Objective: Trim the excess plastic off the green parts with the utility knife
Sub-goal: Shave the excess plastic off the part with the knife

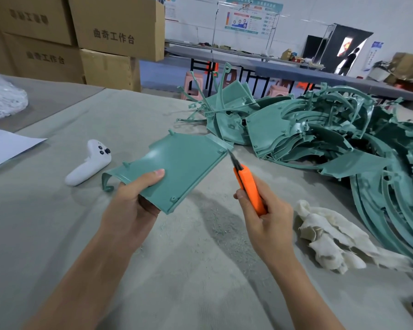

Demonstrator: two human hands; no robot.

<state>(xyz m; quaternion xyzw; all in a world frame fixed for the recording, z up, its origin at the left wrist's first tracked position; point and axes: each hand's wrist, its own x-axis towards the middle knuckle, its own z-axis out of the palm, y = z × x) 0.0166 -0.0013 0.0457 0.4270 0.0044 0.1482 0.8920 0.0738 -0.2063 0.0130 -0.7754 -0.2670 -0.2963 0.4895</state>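
At a cloth-covered bench (177,270) in a workshop, a person holds a green part (181,167) above the surface and brings a utility knife (248,184) to it. Stacked cardboard boxes (115,36) behind the bench carry the printed characters 曲奇工作台; the print on a wall poster (253,17) farther back is too small to read.

The bench's far edge runs behind a tangled pile of green parts (320,134), which fills the right side and spills toward the near right corner. Open cloth, dusted with fine shavings, stretches beneath and in front of both forearms. A white controller (88,163) lies to the left of the held part, a sheet of paper (7,146) overhangs the picture's left edge, and a crumpled white rag (332,236) rests beside the pile.

The left hand (131,201) grips the part at its near edge, thumb flat on the upper face and fingers curled underneath. The right hand (265,215) is wrapped around the knife's orange handle, blade extended and pointing away. Its tip sits at the part's far right corner; whether it touches cannot be told.
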